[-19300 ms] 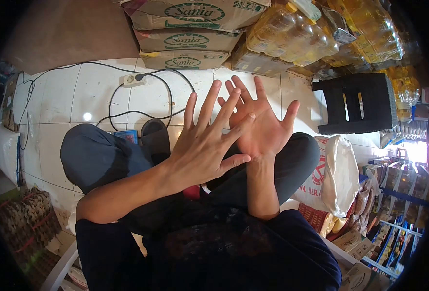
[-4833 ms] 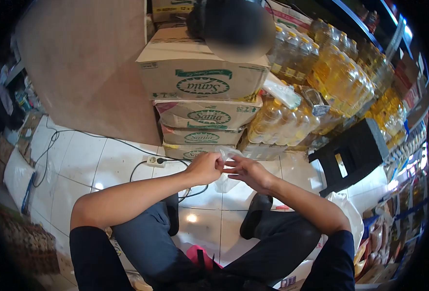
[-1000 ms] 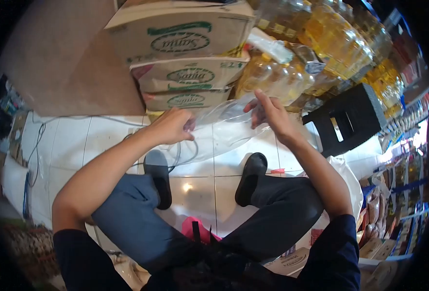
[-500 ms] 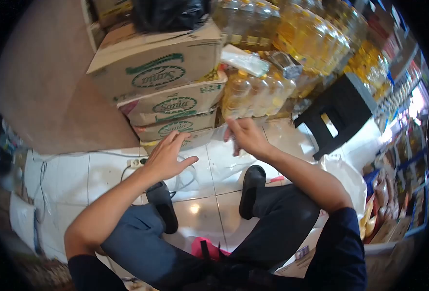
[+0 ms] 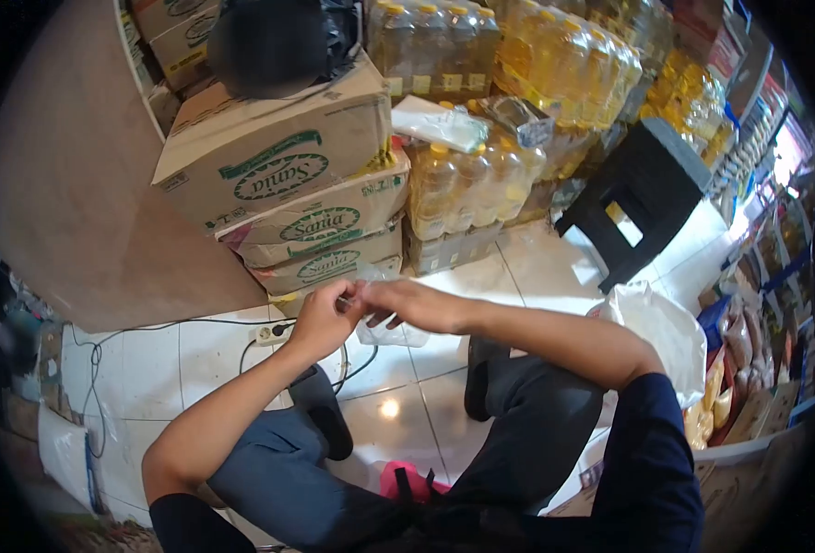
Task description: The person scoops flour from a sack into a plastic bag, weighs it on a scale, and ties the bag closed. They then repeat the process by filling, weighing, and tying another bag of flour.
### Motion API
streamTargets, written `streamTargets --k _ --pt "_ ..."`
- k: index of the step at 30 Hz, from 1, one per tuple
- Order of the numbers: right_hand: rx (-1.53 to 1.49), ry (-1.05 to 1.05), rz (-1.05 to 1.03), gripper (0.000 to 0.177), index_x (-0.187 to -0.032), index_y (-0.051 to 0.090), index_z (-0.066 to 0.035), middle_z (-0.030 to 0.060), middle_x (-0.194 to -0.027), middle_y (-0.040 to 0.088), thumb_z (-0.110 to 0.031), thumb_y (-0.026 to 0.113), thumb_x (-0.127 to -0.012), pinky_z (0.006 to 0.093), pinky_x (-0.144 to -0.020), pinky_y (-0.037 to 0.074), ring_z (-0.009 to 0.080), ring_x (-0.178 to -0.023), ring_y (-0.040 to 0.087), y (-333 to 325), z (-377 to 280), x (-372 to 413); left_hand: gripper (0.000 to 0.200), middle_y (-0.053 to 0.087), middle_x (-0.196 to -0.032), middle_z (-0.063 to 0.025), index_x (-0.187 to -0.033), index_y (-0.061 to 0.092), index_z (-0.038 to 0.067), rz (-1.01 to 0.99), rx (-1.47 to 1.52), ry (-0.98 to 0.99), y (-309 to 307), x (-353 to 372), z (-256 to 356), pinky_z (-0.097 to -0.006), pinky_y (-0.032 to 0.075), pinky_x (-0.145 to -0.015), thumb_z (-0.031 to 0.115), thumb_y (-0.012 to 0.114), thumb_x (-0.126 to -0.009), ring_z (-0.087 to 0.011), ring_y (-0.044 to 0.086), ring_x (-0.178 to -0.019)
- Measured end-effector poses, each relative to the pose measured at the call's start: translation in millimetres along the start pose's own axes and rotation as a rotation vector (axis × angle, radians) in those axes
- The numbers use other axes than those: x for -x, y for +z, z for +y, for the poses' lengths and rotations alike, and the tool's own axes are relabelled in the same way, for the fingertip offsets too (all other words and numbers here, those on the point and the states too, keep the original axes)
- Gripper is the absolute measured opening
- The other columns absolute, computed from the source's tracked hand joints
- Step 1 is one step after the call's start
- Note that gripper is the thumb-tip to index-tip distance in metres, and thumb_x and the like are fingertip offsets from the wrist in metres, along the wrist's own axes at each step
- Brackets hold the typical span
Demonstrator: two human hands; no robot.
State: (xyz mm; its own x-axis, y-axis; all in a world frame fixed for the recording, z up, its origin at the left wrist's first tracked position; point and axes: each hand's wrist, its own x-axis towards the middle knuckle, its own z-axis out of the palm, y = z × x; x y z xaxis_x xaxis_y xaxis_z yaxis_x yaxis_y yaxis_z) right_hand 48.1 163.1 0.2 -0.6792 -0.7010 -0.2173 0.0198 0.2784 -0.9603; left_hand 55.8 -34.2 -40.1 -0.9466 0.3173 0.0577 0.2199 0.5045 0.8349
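A clear plastic bag (image 5: 396, 335) hangs between my hands above the tiled floor. My left hand (image 5: 323, 318) pinches its top edge, thumb and fingers pressed together. Right beside it my right hand (image 5: 415, 306) is closed on the same bag, and the fingertips of both hands meet. Part of the plastic shows behind the fingers, and its exact shape is hard to make out.
Ahead stand stacked Sania cartons (image 5: 283, 175) with a black bag (image 5: 283, 41) on top. Wrapped oil bottles (image 5: 477, 180) are beside them. A black stool (image 5: 633, 198) and a white sack (image 5: 656, 336) lie right. A power strip (image 5: 269, 334) with cables rests on the floor.
My left hand was open and apart from the right; its fingers have closed on the plastic. My right hand has moved left and down to meet it, bringing the bag along.
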Motion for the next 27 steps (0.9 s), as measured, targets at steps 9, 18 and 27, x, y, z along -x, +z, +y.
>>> streamTargets --k 9,18,27 --pt "0.866 -0.053 -0.131 0.042 -0.119 0.058 -0.002 0.0257 -0.106 0.063 -0.033 0.046 -0.093 0.0467 -0.09 0.045 0.0419 -0.099 0.059 -5.6 5.4 12.0 0.015 0.068 -0.073 -0.0131 -0.08 0.064 0.001 -0.004 -0.279 0.012 -6.6 1.0 -8.7 -0.0372 0.052 -0.066 0.015 0.058 -0.08 -0.0285 0.067 -0.07" --pt "0.865 -0.271 -0.315 0.019 -0.097 0.067 -0.006 0.0145 -0.08 0.068 -0.016 0.058 -0.083 0.0425 -0.079 0.048 0.0331 -0.08 0.064 6.0 2.6 15.8 0.021 0.064 -0.067 -0.0161 -0.074 0.062 0.003 -0.002 -0.357 -0.035 -9.3 11.1 -4.3 -0.0433 0.05 -0.066 0.024 0.065 -0.076 -0.0331 0.065 -0.069" --pt "1.047 -0.549 -0.13 0.01 -0.074 0.063 -0.004 0.0153 -0.064 0.062 -0.013 0.059 -0.077 0.0437 -0.073 0.048 0.0344 -0.065 0.062 38.4 1.9 9.5 0.03 0.064 -0.058 -0.012 -0.062 0.066 0.005 -0.309 -0.499 -0.204 -14.2 15.9 9.1 -0.0376 0.053 -0.063 0.034 0.066 -0.072 -0.027 0.066 -0.062"
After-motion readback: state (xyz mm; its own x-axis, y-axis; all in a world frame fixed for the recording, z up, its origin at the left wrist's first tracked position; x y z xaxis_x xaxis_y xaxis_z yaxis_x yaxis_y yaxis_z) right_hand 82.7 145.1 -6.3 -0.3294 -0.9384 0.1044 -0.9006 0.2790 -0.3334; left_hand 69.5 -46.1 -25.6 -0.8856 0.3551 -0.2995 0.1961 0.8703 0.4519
